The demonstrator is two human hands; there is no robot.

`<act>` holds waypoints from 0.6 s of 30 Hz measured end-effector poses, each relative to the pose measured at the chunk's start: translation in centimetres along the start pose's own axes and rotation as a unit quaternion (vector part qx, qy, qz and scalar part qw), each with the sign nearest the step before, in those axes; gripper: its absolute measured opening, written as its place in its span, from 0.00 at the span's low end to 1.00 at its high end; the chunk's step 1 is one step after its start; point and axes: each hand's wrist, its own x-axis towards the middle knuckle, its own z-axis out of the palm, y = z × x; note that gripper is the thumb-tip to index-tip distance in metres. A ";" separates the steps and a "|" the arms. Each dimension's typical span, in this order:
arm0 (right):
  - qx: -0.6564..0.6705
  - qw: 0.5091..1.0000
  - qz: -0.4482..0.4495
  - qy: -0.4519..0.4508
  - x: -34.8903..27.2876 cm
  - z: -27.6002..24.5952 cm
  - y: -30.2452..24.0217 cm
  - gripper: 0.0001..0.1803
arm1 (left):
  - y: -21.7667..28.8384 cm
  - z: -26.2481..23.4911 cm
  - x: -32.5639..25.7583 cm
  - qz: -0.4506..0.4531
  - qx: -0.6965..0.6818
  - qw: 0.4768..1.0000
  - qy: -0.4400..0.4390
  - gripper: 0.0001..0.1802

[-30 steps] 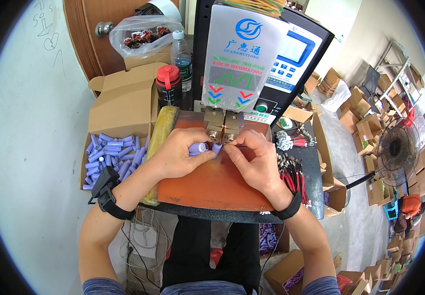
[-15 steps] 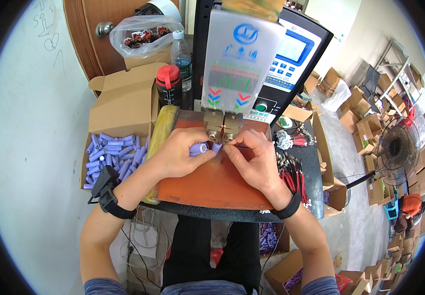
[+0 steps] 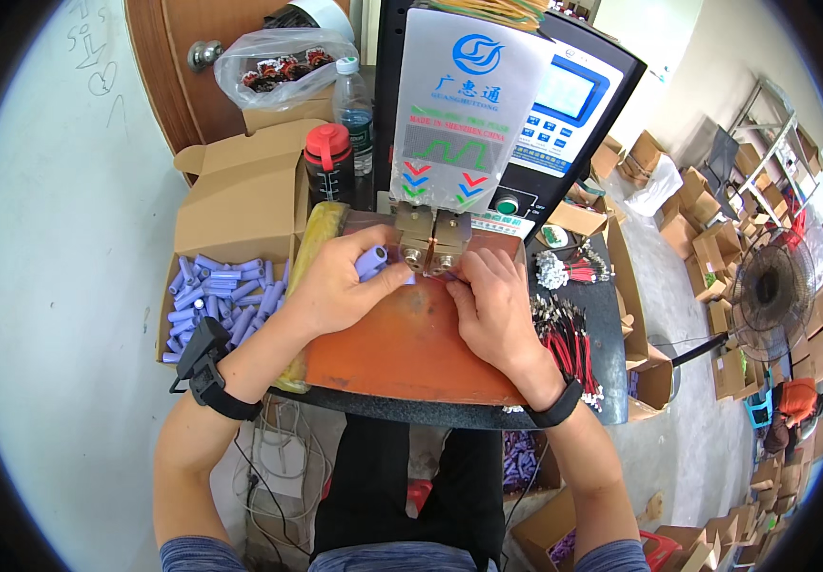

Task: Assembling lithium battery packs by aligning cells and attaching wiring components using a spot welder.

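Note:
My left hand (image 3: pixel 335 286) grips a purple cylindrical cell (image 3: pixel 370 260) and holds it against the two brass electrode blocks (image 3: pixel 433 240) of a bench welding machine (image 3: pixel 473 114). My right hand (image 3: pixel 492 305) rests on the orange work board (image 3: pixel 402 348), its fingertips pinched at the cell's end just under the electrodes. What those fingertips pinch is hidden. Both wrists wear black bands.
An open cardboard box (image 3: pixel 216 296) of several purple cells sits at my left. Behind it stand a black bottle with a red cap (image 3: pixel 328 164), a clear water bottle (image 3: pixel 355 103) and a plastic bag (image 3: pixel 283 67). Red wire leads (image 3: pixel 568 334) lie at my right.
The head camera has shifted slightly. Both hands stay at the electrodes, with the purple cell nudged a little closer under them.

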 end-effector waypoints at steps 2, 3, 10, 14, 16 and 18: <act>0.013 1.000 0.001 0.007 0.1 0.1 -0.1 0.12 | 0.4 0.2 -0.1 0.035 0.033 0.999 -0.021 0.14; 0.093 0.994 0.023 0.044 0.3 0.0 -0.4 0.11 | 0.3 0.3 -0.1 0.035 0.034 0.999 -0.022 0.14; 0.156 0.982 -0.023 0.106 0.5 -0.2 -0.3 0.06 | 0.2 0.6 -0.3 0.045 0.094 0.992 -0.068 0.14; 0.196 0.978 0.056 0.052 0.4 -0.7 -1.0 0.05 | 0.0 0.7 -0.3 0.069 0.098 0.991 -0.066 0.13; 0.191 0.979 0.039 0.060 0.3 -0.6 -0.8 0.06 | 0.0 0.7 -0.3 0.072 0.107 0.989 -0.067 0.13; 0.192 0.979 0.029 0.069 0.4 -0.7 -0.9 0.06 | 0.0 0.7 -0.3 0.075 0.116 0.988 -0.067 0.13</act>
